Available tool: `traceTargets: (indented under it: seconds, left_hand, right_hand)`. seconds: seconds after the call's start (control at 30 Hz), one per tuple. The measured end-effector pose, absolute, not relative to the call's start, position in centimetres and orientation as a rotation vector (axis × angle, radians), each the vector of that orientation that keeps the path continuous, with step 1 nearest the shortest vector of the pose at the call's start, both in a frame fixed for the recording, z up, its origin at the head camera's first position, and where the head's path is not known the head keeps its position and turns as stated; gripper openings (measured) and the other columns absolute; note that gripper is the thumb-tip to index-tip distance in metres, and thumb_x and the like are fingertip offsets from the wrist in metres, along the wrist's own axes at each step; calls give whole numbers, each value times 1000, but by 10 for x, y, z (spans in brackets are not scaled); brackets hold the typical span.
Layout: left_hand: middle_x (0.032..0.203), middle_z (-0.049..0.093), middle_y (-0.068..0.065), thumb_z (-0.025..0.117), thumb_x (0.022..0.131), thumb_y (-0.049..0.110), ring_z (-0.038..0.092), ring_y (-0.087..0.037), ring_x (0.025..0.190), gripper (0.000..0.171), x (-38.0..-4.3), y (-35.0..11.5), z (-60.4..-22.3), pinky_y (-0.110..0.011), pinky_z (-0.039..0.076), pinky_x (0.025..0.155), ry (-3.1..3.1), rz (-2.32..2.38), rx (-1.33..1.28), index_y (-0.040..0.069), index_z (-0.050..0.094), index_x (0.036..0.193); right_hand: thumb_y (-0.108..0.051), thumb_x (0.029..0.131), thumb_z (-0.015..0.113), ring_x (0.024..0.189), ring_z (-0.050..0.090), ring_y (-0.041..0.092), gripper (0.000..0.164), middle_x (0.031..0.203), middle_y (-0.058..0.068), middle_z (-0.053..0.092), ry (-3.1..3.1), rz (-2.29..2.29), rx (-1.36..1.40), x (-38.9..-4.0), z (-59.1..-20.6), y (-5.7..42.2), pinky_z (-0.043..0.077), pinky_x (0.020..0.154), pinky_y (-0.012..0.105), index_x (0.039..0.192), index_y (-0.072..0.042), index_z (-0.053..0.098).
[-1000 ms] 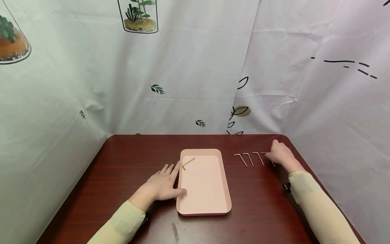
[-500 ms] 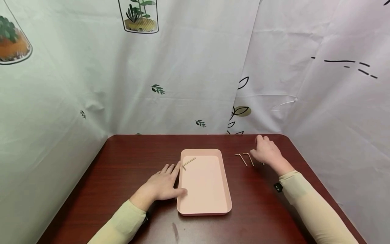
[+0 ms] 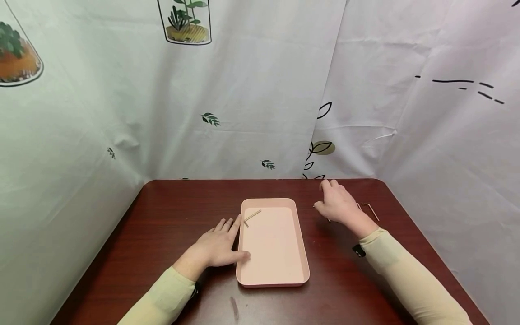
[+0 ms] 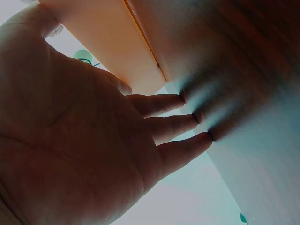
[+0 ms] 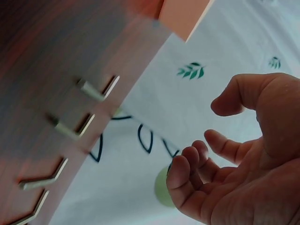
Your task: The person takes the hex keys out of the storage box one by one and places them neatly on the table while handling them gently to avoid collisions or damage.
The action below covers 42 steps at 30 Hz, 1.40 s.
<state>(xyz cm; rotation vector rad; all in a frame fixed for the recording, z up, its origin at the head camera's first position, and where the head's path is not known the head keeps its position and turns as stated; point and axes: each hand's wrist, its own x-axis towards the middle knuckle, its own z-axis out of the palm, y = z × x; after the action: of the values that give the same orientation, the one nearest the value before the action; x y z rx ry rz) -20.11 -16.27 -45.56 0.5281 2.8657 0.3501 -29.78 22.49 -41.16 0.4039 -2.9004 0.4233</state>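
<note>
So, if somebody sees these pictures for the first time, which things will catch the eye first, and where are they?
First comes the pink tray in the middle of the dark red-brown table, with one small hex key lying in its far left corner. The left hand rests flat on the table against the tray's left side. To the tray's right, the right hand hovers with loosely curled fingers over a row of hex keys and holds nothing.

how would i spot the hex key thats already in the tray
Find the pink tray at the middle of the dark wooden table. In its far left corner, by the left hand, lies one hex key. The other hex keys lie on bare wood near the right hand.
</note>
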Motion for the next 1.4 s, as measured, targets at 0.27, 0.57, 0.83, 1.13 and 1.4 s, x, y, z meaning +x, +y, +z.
traceTargets:
  seconds: [0.27, 0.57, 0.83, 1.13, 1.4]
  left_hand:
    - [171, 39, -34, 69, 94, 71, 33, -52, 162, 119, -202, -163, -456, -63, 38, 126, 2872, 348, 531, 3, 17, 178]
    - [171, 39, -34, 69, 94, 71, 33, -52, 162, 119, -201, -163, -455, -64, 39, 125, 2868, 358, 528, 4, 17, 178]
    - [171, 39, -34, 69, 94, 71, 34, -52, 162, 120, -201, -163, -456, -63, 38, 126, 2874, 351, 533, 3, 17, 178]
    - [171, 39, -34, 69, 94, 72, 33, -52, 162, 121, -201, -163, -456, -63, 38, 126, 2874, 350, 536, 3, 17, 178]
    - [171, 39, -34, 69, 94, 73, 34, -52, 162, 121, -202, -163, -457, -64, 38, 126, 2874, 349, 534, 3, 18, 178]
  right_hand:
    - [-18, 83, 71, 105, 63, 46, 43, 112, 19, 58, -2859, 428, 509, -292, -410, 200, 55, 85, 58, 122, -1, 60]
    - [-17, 84, 74, 102, 63, 41, 39, 110, 15, 57, -2847, 417, 616, -288, -408, 177, 56, 82, 54, 118, -5, 61]
    - [-14, 83, 73, 91, 59, 34, 36, 103, 10, 55, -2815, 380, 736, -284, -410, 161, 53, 72, 47, 116, -4, 61]
    - [-13, 81, 70, 89, 57, 32, 38, 105, 10, 56, -2784, 366, 835, -280, -414, 148, 53, 71, 47, 117, -4, 62]
    - [-11, 80, 71, 86, 57, 31, 40, 101, 8, 55, -2752, 351, 962, -279, -416, 135, 53, 70, 45, 117, -3, 62]
